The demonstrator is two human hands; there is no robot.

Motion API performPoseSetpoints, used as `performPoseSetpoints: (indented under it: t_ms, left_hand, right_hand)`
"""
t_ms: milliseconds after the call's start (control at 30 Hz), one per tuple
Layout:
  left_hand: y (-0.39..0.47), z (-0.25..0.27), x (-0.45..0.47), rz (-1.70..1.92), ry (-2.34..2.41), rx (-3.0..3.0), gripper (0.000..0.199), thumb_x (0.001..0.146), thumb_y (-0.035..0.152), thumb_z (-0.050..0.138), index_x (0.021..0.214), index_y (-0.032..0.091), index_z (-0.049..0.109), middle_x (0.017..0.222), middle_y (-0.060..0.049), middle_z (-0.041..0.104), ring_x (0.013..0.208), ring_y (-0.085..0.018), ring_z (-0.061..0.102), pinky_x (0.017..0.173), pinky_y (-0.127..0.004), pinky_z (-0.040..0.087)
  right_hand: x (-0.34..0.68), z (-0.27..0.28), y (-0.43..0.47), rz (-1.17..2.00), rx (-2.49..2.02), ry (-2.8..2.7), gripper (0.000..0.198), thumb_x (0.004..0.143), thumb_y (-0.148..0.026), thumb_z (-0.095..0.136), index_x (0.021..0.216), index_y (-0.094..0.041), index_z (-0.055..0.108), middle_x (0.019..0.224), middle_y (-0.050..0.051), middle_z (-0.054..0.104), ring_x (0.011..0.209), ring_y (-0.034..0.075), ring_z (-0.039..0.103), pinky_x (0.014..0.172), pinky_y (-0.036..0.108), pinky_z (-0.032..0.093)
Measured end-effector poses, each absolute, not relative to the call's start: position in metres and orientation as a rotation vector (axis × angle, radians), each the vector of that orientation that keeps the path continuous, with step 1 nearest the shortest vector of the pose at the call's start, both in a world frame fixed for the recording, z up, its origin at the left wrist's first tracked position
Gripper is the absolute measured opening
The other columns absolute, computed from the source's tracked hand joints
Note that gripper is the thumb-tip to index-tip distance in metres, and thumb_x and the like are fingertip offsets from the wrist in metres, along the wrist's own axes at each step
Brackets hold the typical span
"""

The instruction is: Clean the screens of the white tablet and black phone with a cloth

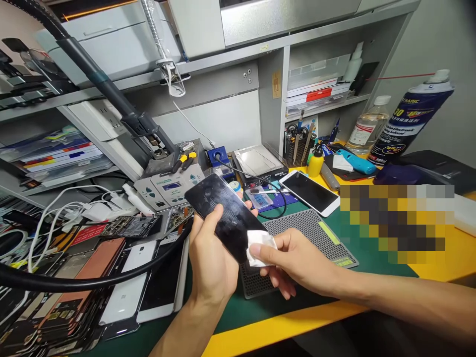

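Observation:
A black smartphone is held tilted above the bench, its dark glass face up and marked with smudges. My left hand grips it from below and the side, thumb on the glass and fingertips showing at the far edge. Pinched in my right hand is a folded white wipe, which lies against the near end of the phone. The right thumb presses on the wipe. Beneath both hands is a grey perforated mat, partly hidden by them.
A white-framed phone lies behind the mat. Stacked phones and parts fill the left side, with a thick black cable crossing over them. A soldering station, a yellow bottle and a spray can stand at the back.

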State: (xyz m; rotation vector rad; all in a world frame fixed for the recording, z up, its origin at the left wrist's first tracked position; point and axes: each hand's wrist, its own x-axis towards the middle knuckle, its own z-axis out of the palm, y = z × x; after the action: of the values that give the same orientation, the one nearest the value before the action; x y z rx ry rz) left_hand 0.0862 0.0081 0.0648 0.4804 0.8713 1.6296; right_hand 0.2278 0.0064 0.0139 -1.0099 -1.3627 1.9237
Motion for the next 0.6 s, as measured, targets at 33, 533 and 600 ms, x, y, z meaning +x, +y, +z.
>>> performPoseSetpoints:
  t_ms: [33, 533, 600]
  left_hand:
    - [0.0079, 0.0655, 0.0857, 1.620, 0.862, 0.479, 0.040, 0.086, 0.028, 0.066, 0.124, 0.016, 0.065, 0.094, -0.010, 0.077, 0.090, -0.028, 0.075, 0.089, -0.047, 0.058]
    - [0.0085, 0.0662, 0.0844, 1.627, 0.881, 0.468, 0.043, 0.087, 0.026, 0.066, 0.129, 0.018, 0.062, 0.099, -0.011, 0.077, 0.089, -0.027, 0.075, 0.089, -0.049, 0.058]
    - [0.0086, 0.0658, 0.0851, 1.616, 0.881, 0.482, 0.043, 0.087, 0.028, 0.067, 0.128, 0.017, 0.062, 0.096, -0.010, 0.077, 0.086, -0.026, 0.075, 0.089, -0.049, 0.058]
  right_hand:
    - [0.2289, 0.0153, 0.0072, 1.902, -1.020, -1.358, 0.052, 0.081, -0.061, 0.073, 0.060, -0.013, 0.064, 0.047, 0.000, 0.060, 0.033, 0.010, 0.054, 0.031, 0.016, 0.036]
    - [0.2355, 0.0205, 0.0128, 1.636, -1.136, -1.418, 0.053, 0.084, -0.062, 0.068, 0.059, -0.016, 0.061, 0.043, -0.001, 0.057, 0.033, 0.009, 0.050, 0.035, 0.019, 0.038]
    - [0.2341, 0.0198, 0.0107, 1.645, -1.137, -1.446, 0.052, 0.085, -0.061, 0.068, 0.059, -0.016, 0.062, 0.044, -0.001, 0.057, 0.034, 0.009, 0.049, 0.035, 0.019, 0.037]
